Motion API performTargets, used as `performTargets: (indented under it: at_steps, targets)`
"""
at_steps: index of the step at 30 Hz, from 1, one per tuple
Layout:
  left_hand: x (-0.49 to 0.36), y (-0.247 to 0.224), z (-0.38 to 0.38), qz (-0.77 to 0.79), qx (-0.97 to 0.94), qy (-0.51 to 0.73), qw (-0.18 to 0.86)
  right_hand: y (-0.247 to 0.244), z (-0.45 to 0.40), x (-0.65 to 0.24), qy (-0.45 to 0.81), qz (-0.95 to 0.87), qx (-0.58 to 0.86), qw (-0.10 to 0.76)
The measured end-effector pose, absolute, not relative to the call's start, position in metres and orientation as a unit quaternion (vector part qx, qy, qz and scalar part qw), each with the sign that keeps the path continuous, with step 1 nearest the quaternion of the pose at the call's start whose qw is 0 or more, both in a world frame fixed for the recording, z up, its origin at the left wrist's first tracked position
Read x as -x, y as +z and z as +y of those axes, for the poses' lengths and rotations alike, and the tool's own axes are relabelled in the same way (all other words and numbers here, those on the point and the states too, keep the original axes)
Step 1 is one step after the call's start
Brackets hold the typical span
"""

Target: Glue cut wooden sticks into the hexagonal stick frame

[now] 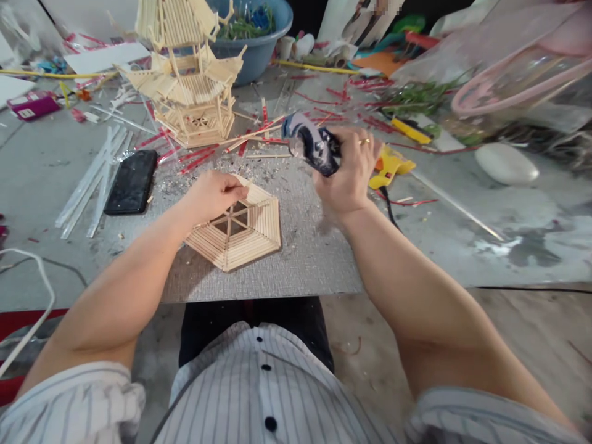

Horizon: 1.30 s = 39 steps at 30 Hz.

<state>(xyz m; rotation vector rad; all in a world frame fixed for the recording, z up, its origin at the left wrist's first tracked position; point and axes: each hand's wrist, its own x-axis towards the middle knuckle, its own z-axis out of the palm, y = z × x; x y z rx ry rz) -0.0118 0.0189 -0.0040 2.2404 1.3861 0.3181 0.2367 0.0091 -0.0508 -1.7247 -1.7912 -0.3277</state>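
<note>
A hexagonal panel of thin wooden sticks (264, 229), with spokes across its open centre, lies near the table's front edge. Over its far left part is my left hand (213, 196), thumb and fingers pinched together; what lies between the fingertips is too small to tell. Raised above the table to the right of the panel, my right hand (349, 163) is wrapped round a dark blue and white bottle-like object (311, 143), tilted to the left. A tiered pagoda model of similar sticks (194, 74) stands behind the panel.
Left of the panel are a black phone (132, 182) and clear strips (87, 179). A yellow glue gun (392, 166) lies beyond my right hand, near a white oval object (506, 164). A blue basin (256, 52), red-and-clear scraps (198, 159) and a pink-rimmed item (467, 98) sit farther back.
</note>
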Motion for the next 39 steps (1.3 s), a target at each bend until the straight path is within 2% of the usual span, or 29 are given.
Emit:
performTargets:
  at_steps: [3, 8, 20, 31, 39]
  targets:
    - [0.015, 0.004, 0.016, 0.482, -0.816, 0.038, 0.317, -0.049, 0.008, -0.236, -0.116, -0.692, 0.646, 0.299]
    - [0.018, 0.009, 0.015, 0.452, -0.829, -0.038, 0.327, -0.050, 0.008, -0.232, -0.091, -0.714, 0.641, 0.268]
    - [0.010, 0.008, 0.008, 0.436, -0.820, -0.040, 0.368, -0.060, 0.013, -0.235, -0.067, -0.722, 0.632, 0.273]
    - [0.005, 0.002, 0.007, 0.448, -0.857, -0.108, 0.233, -0.065, 0.016, -0.236, -0.038, -0.725, 0.639, 0.255]
    - [0.004, 0.003, 0.006, 0.451, -0.849, -0.088, 0.260, -0.069, 0.018, -0.238, -0.048, -0.726, 0.635, 0.259]
